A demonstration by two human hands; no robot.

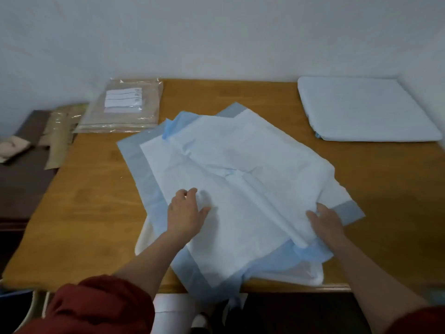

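Observation:
A large white pad with a blue border [240,196] lies spread and partly folded over itself in the middle of the wooden table [91,201]. My left hand [186,212] rests flat on its white surface near the left side, fingers spread. At the pad's right edge my right hand [326,222] holds a raised fold, with its fingertips tucked under the white layer. The pad's near corner hangs over the table's front edge.
A stack of folded white pads [366,109] sits at the table's back right. A clear plastic package with a white label [122,107] lies at the back left. Beige items [60,133] rest on a dark surface beside the table's left edge. A wall stands behind.

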